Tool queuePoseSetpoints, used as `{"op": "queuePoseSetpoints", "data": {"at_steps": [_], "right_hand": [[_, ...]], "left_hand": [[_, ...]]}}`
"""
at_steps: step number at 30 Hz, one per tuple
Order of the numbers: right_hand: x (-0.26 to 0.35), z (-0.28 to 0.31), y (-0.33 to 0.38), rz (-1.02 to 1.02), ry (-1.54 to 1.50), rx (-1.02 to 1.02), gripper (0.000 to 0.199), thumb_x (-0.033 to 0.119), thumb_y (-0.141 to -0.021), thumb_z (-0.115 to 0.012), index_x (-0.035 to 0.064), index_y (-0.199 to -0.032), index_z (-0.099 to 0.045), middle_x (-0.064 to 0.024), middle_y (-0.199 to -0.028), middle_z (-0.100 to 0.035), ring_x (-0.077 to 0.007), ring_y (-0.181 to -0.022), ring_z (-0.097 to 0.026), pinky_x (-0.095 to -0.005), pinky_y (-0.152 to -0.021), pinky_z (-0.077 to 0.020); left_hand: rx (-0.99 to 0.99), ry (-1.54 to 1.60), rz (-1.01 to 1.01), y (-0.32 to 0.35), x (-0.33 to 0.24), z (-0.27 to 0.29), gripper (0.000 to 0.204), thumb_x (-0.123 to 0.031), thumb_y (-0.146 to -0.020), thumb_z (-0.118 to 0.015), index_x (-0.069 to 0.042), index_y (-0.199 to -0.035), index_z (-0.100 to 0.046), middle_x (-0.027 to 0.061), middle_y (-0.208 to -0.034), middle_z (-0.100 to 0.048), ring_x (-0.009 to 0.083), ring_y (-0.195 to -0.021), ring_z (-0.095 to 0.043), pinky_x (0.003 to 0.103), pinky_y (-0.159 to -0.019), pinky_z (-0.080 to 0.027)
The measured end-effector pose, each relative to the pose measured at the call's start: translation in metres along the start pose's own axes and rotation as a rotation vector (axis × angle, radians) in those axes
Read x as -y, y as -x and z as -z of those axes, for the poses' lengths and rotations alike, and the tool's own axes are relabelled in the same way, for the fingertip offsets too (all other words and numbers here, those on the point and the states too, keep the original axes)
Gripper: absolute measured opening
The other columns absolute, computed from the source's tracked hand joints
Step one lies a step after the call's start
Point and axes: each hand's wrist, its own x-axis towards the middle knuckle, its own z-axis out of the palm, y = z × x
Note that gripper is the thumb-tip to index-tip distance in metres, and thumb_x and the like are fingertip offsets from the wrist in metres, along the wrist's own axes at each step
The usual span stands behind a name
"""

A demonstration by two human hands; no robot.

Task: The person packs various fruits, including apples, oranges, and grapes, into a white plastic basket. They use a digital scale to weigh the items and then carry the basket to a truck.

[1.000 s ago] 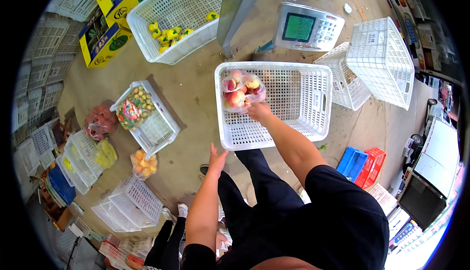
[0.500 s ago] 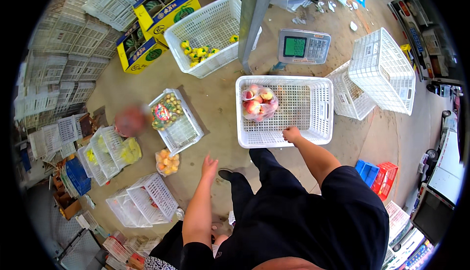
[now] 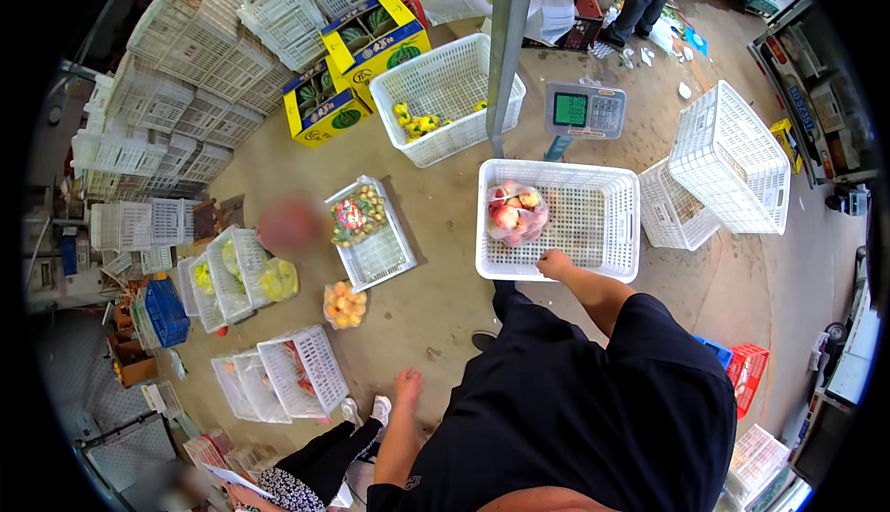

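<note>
Seen from the head camera, with clock directions read from the middle of a large white crate, a clear plastic bag of red-and-yellow peaches sits inside at nine o'clock, near the crate's left wall. The right hand hangs at six o'clock over the near side, its fingers folded in, just beside the bag but apart from it. The left hand hangs outside between seven and eight o'clock, too small in view to tell whether its fingers are spread or pressed together. A scale display stands just past twelve. A shallow crate part-filled with round produce lies at nine, a bag of orange fruit near it at eight, a deep crate with yellow items between ten and eleven, and two tilted white crates between two and three o'clock
</note>
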Motion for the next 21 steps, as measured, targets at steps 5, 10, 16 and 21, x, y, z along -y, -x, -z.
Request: {"op": "queuePoseSetpoints", "data": {"at_steps": [5,10,16,21], "right_hand": [[-0.019,-0.013,0.034,0.049,0.058,-0.059,0.023,0.020,-0.071,-0.058,0.0020,-0.080,-0.069,-0.0122,-0.067,-0.066,-0.0223,-0.060,-0.065,-0.0350,-0.061,-0.0521],[-0.055,-0.020,0.089,0.001,0.165,0.006,0.022,0.020,-0.073,-0.058,0.0023,-0.079,-0.068,-0.0107,-0.064,-0.065,-0.0209,-0.056,-0.063,-0.0331,-0.056,-0.0514],[-0.063,-0.019,0.124,-0.046,0.076,0.108,0.020,0.019,-0.076,-0.058,0.0006,-0.078,-0.066,-0.0097,-0.065,-0.064,-0.0193,-0.055,-0.062,-0.0323,-0.050,-0.0506],[-0.067,-0.002,0.106,-0.039,0.081,0.133,0.021,0.019,-0.077,-0.057,0.0002,-0.076,-0.066,-0.0089,-0.067,-0.064,-0.0184,-0.054,-0.062,-0.0319,-0.049,-0.0504]], "left_hand": [[0.051,0.130,0.083,0.008,0.085,0.014,0.043,-0.017,-0.085,-0.055,-0.009,-0.126,-0.045,0.0057,-0.100,-0.058,0.0179,-0.077,-0.059,0.030,-0.057,-0.045],[0.063,0.201,0.073,0.018,0.123,0.011,0.038,-0.020,-0.084,-0.057,-0.010,-0.120,-0.048,0.0041,-0.098,-0.057,0.0173,-0.075,-0.058,0.031,-0.058,-0.044],[0.004,0.236,0.010,0.040,0.140,-0.002,0.012,-0.018,-0.085,-0.052,-0.013,-0.096,-0.052,-0.0003,-0.078,-0.053,0.0188,-0.074,-0.060,0.033,-0.057,-0.045],[-0.039,0.317,0.020,0.051,0.133,-0.015,0.005,-0.015,-0.085,-0.051,-0.013,-0.083,-0.054,-0.0019,-0.069,-0.051,0.0162,-0.067,-0.059,0.029,-0.050,-0.043]]}}
